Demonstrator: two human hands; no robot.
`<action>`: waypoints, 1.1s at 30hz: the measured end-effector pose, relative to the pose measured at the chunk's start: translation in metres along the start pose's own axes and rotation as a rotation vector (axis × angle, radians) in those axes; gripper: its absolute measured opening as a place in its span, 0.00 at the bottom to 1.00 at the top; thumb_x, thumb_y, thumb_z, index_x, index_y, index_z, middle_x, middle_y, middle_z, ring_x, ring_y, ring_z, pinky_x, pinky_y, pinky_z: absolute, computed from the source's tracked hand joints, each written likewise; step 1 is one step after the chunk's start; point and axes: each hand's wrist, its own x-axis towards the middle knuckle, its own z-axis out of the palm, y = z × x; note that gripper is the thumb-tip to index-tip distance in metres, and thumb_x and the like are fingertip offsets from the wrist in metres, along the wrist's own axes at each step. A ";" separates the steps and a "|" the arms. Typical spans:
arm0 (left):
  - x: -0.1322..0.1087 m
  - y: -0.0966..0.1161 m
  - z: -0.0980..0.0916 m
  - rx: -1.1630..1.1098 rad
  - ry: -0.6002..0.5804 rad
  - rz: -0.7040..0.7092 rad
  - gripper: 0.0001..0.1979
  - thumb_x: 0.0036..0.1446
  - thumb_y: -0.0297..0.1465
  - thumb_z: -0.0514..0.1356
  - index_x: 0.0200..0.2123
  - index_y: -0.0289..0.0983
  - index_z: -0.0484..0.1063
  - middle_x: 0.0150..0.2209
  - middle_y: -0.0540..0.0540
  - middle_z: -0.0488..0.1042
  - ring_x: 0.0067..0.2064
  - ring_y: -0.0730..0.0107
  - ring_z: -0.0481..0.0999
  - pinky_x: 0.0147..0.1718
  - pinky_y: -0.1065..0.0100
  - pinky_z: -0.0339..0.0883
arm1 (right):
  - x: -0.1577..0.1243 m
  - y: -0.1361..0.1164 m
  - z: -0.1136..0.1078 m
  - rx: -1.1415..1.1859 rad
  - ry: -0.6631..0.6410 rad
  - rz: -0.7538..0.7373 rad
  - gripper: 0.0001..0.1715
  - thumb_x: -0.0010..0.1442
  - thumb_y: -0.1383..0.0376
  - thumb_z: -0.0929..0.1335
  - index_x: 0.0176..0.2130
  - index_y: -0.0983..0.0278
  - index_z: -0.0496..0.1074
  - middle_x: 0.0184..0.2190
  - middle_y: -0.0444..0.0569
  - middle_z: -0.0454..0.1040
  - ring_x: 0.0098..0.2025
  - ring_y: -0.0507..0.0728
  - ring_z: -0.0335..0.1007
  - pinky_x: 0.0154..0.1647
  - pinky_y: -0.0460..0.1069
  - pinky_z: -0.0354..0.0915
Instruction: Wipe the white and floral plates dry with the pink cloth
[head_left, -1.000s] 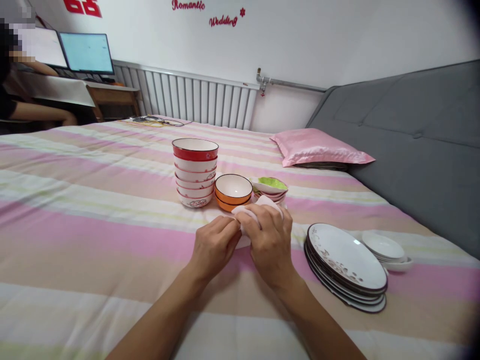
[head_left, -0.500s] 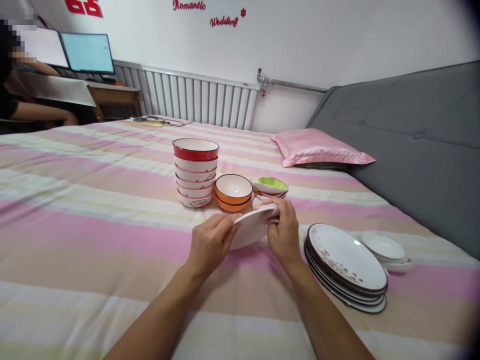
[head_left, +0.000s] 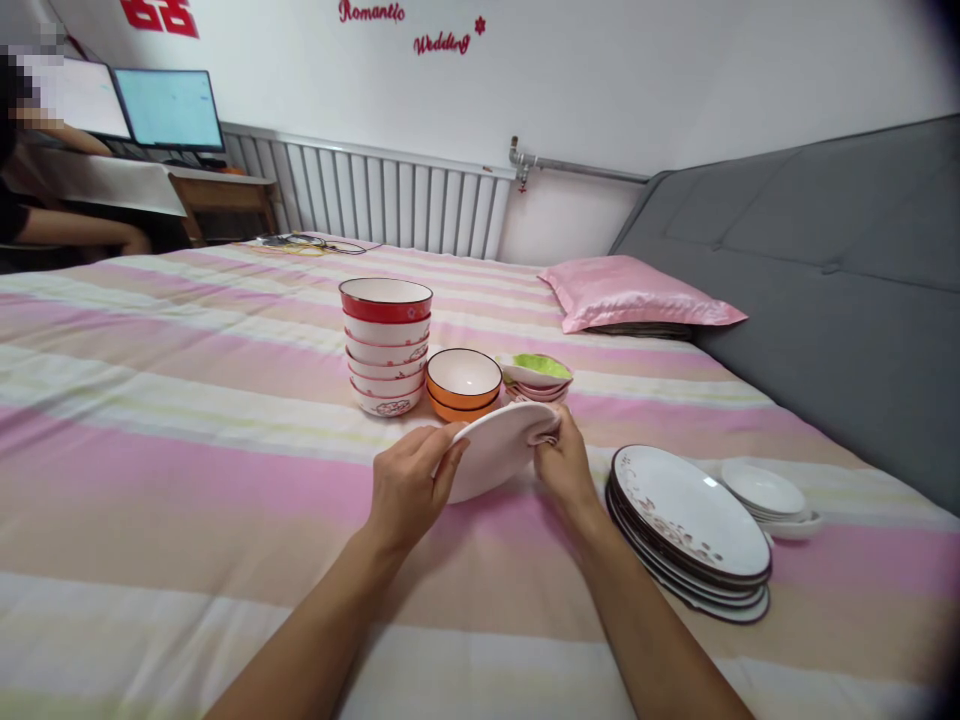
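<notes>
A small white plate [head_left: 491, 455] is tilted up on its edge above the striped bed, its underside facing me. My left hand [head_left: 409, 487] grips its left rim. My right hand [head_left: 564, 470] pinches a pale pink cloth [head_left: 541, 430] against the plate's right rim. Just behind stand a stack of red-and-white bowls [head_left: 386, 346], an orange bowl [head_left: 463, 382] and a stack of small dishes topped by a green one [head_left: 538, 373].
A stack of dark-rimmed flowered plates [head_left: 694, 525] and small white saucers [head_left: 771, 495] lie at the right. A pink pillow [head_left: 637, 294] rests by the grey headboard [head_left: 825, 270]. A person sits at a desk with monitors [head_left: 169, 108] at the far left.
My right hand moved off the plate's face to its right rim with the cloth. The plate has tipped up so more of its underside faces me.
</notes>
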 end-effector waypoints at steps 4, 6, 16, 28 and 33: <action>0.000 0.003 -0.001 -0.035 -0.014 0.030 0.10 0.60 0.28 0.54 0.43 0.35 0.72 0.27 0.48 0.73 0.29 0.73 0.71 0.28 0.74 0.60 | -0.003 -0.026 -0.005 -0.207 -0.001 -0.207 0.29 0.39 0.77 0.57 0.42 0.62 0.66 0.40 0.49 0.70 0.43 0.58 0.64 0.43 0.51 0.60; -0.001 0.004 -0.001 -0.044 -0.023 0.046 0.10 0.60 0.28 0.54 0.43 0.35 0.72 0.28 0.47 0.74 0.29 0.73 0.71 0.28 0.73 0.61 | -0.007 -0.038 -0.004 -0.325 0.011 -0.341 0.29 0.40 0.78 0.58 0.42 0.62 0.66 0.40 0.49 0.70 0.45 0.58 0.63 0.46 0.53 0.59; 0.000 0.011 -0.003 -0.027 -0.040 0.106 0.08 0.60 0.26 0.53 0.38 0.36 0.71 0.28 0.46 0.74 0.30 0.71 0.71 0.29 0.73 0.63 | -0.036 -0.071 0.017 -0.762 0.045 -0.667 0.14 0.62 0.70 0.63 0.46 0.59 0.70 0.45 0.50 0.72 0.50 0.59 0.62 0.56 0.59 0.50; 0.001 0.011 -0.004 -0.028 -0.054 0.121 0.09 0.61 0.28 0.53 0.42 0.37 0.72 0.28 0.47 0.75 0.30 0.73 0.72 0.29 0.74 0.63 | -0.028 -0.064 0.010 -0.684 0.037 -0.624 0.19 0.59 0.73 0.62 0.45 0.57 0.71 0.42 0.48 0.72 0.47 0.58 0.62 0.52 0.55 0.52; 0.000 0.008 -0.003 -0.024 -0.078 0.097 0.11 0.61 0.29 0.53 0.44 0.37 0.72 0.28 0.47 0.74 0.30 0.73 0.71 0.28 0.74 0.63 | -0.022 -0.057 0.006 -0.580 0.063 -0.542 0.23 0.52 0.77 0.60 0.43 0.58 0.71 0.40 0.48 0.71 0.44 0.58 0.62 0.46 0.53 0.55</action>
